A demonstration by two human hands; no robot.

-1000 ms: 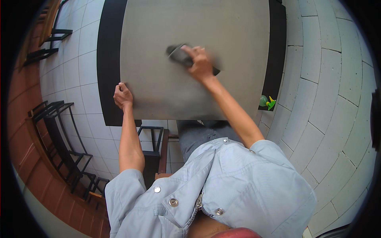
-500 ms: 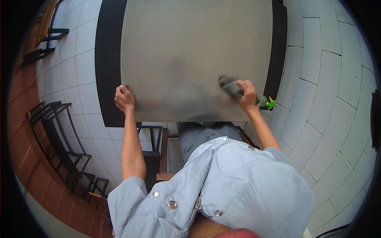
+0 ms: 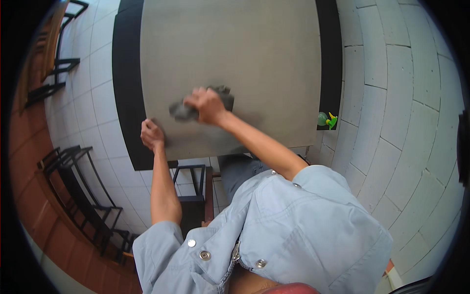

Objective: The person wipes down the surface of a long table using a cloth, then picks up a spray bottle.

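Observation:
A dark grey cloth (image 3: pixel 183 110) is bunched under my right hand (image 3: pixel 208 104), whose fingers are closed around it. Both are over the left half of a large grey-beige tabletop panel (image 3: pixel 245 54), and the cloth is blurred by motion. My left hand (image 3: pixel 152 133) is curled closed at the panel's left edge, beside a black border strip (image 3: pixel 128 78). Whether its fingers hold anything is hidden. At the right front corner, a spray bottle (image 3: pixel 323 119) with a yellow and green trigger head lies on the black strip.
Black-framed stools or benches (image 3: pixel 81 191) stand at the left by a brown wall (image 3: pixel 27 152). A dark stool (image 3: pixel 191 183) is close to my body under the front edge. A white brick wall (image 3: pixel 406 98) runs along the right side.
My right hand has swept the cloth from the right side of the panel across to the left. My left hand remains at the left edge. The view has shifted slightly.

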